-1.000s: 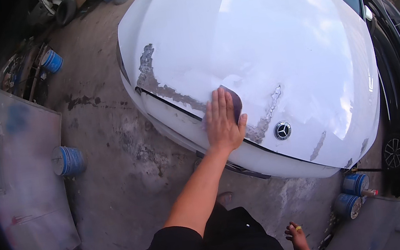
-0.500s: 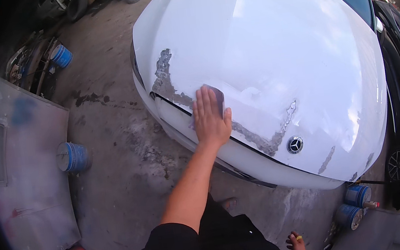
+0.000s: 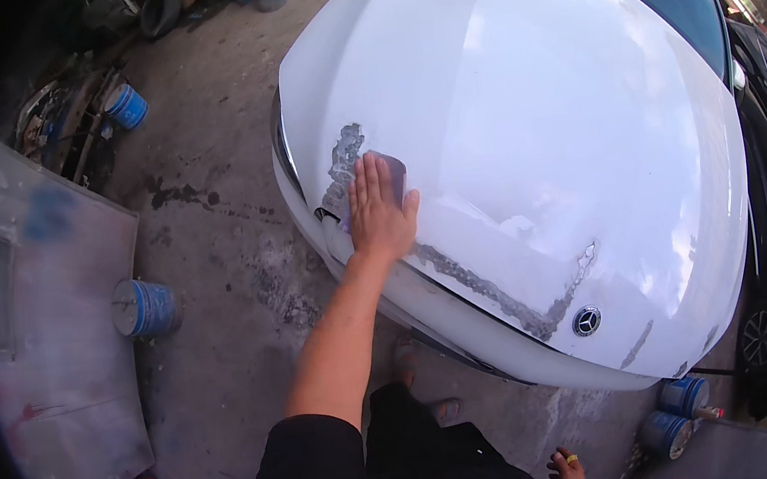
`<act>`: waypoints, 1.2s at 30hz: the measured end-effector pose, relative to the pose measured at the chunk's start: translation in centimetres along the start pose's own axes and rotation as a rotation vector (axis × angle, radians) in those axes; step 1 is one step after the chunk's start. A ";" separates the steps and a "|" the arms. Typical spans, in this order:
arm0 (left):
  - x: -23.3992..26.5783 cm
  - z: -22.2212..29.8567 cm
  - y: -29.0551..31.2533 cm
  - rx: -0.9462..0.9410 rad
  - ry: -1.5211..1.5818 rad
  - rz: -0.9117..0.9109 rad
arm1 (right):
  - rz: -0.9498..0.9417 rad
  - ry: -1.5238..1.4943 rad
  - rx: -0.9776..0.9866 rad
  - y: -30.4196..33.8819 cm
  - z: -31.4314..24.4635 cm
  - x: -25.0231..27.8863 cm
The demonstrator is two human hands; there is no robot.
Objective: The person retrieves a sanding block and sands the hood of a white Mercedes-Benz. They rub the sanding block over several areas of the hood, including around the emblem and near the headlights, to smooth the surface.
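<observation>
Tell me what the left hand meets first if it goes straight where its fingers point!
The left hand would probably meet more white hood, maybe brushing the grey patch just left of its path.

Our left arm rises from the lower edge of the frame, left of the middle, its upper part in a short black sleeve [image 3: 304,465]. The bare forearm [image 3: 334,341] slants up and a little rightward to a nearly straight wrist [image 3: 372,262]. Our left hand [image 3: 384,225] lies flat near the centre of the frame, back toward us, palm turned down. Its fingers [image 3: 371,179] are straight and close together, pointing up the frame; the thumb [image 3: 412,205] stands apart on the right. Our right hand [image 3: 571,477] hangs low at the bottom edge, right of centre, fingers loosely bent, with a yellow band [image 3: 572,458] around one finger.
</observation>
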State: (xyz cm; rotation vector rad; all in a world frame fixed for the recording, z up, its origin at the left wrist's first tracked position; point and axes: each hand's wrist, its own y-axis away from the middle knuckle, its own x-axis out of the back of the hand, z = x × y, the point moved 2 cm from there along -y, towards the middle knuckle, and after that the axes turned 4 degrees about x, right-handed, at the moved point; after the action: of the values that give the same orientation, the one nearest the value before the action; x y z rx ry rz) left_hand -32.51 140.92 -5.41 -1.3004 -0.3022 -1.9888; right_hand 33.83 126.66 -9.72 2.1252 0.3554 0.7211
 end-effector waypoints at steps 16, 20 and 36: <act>1.3 -1.3 -10.3 -0.090 -0.028 -0.119 | -0.002 -0.062 0.013 -2.0 -3.2 -6.7; 0.8 -0.4 -3.7 -0.192 -0.016 -0.167 | 0.035 -0.080 -0.005 -0.7 -4.8 -8.1; 0.8 -1.2 -1.0 -0.285 -0.073 -0.237 | 0.074 -0.228 -0.095 3.3 4.8 -13.6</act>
State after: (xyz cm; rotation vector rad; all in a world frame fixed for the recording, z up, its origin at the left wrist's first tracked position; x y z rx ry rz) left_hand -34.19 140.61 -5.05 -1.5797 -0.2211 -2.2484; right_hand 25.92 115.09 -14.42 2.1115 0.1174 0.5194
